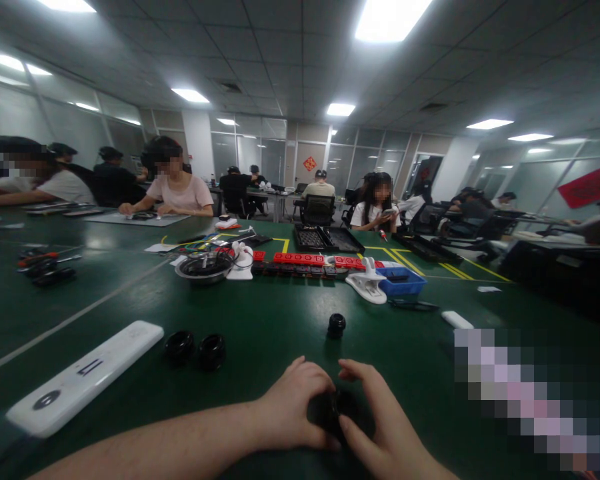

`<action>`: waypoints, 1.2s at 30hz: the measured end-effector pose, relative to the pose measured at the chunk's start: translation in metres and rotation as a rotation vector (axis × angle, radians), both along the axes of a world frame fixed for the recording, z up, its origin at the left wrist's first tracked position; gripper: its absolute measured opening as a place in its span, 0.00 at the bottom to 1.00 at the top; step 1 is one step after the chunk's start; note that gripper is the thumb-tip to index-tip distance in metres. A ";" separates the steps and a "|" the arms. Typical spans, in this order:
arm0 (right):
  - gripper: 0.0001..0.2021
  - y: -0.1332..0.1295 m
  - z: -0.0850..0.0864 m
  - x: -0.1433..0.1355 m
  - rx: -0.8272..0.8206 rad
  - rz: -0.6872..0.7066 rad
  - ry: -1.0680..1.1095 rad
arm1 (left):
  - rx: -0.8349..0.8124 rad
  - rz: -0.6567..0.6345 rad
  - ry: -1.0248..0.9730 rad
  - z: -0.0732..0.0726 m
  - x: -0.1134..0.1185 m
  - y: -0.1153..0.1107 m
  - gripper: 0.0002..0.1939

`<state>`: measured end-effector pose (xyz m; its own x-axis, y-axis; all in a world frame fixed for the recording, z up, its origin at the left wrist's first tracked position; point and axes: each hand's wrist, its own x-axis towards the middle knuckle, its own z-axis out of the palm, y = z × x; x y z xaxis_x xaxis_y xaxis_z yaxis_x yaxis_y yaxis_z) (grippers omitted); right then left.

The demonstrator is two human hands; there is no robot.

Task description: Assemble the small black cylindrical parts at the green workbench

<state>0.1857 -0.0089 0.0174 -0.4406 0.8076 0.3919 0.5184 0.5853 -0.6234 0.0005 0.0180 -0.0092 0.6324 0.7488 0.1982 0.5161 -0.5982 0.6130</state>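
Note:
Low in the middle of the head view, my left hand [295,407] curls its fingers and thumb around a dark, round black part [325,410]. From the other side my right hand [380,417] closes on the same part, its thumb low and its index finger arched over the top. Much of the part is hidden by my fingers and blends into shadow. Beyond my hands, a small ribbed black fitting [337,325] stands on the green table [265,320]. Off to the left sit two glossy black ring-shaped pieces, one [179,348] beside the other [211,351].
A white power strip [85,377] lies at left, pliers-like tools [45,265] behind it. Farther back are a metal bowl [204,268], red modules [300,259], a white clip stand [369,283], a blue bin [403,280] and black trays [325,239]. People sit around.

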 end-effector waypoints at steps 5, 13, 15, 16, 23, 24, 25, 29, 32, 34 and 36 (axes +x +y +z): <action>0.26 0.001 -0.001 -0.003 -0.067 -0.076 -0.054 | -0.015 -0.003 0.010 0.000 0.000 0.000 0.21; 0.28 -0.002 -0.002 0.000 -0.017 0.108 -0.022 | -0.025 0.007 0.043 0.008 0.001 -0.002 0.25; 0.29 -0.002 -0.001 0.001 0.019 0.152 0.000 | -0.019 0.007 0.044 0.008 0.001 -0.002 0.25; 0.29 -0.002 -0.001 0.001 0.026 0.143 0.004 | -0.017 0.007 0.039 0.007 0.001 -0.002 0.24; 0.26 0.001 -0.005 -0.002 -0.070 -0.062 -0.065 | -0.017 0.003 0.009 0.001 0.000 -0.001 0.21; 0.25 0.001 -0.005 -0.002 -0.079 -0.053 -0.070 | -0.018 0.008 0.011 0.001 0.001 -0.001 0.22; 0.25 0.000 -0.005 -0.002 -0.080 -0.025 -0.068 | -0.019 0.010 0.013 0.002 0.001 -0.001 0.22; 0.30 -0.001 -0.002 0.001 -0.026 0.169 -0.013 | -0.007 0.008 0.018 0.004 0.001 -0.001 0.27; 0.30 0.000 -0.003 0.002 -0.007 0.137 -0.002 | -0.007 0.004 0.006 0.003 0.000 0.000 0.25; 0.27 0.001 -0.004 0.002 -0.016 0.044 -0.018 | -0.014 -0.010 0.002 0.002 0.000 0.000 0.22; 0.27 0.003 -0.006 0.001 -0.035 -0.033 -0.036 | -0.022 -0.014 0.004 0.002 -0.001 0.000 0.22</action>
<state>0.1868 -0.0064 0.0112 -0.4271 0.8346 0.3480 0.5593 0.5462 -0.6236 -0.0002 0.0179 -0.0075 0.6434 0.7443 0.1791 0.5103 -0.5913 0.6244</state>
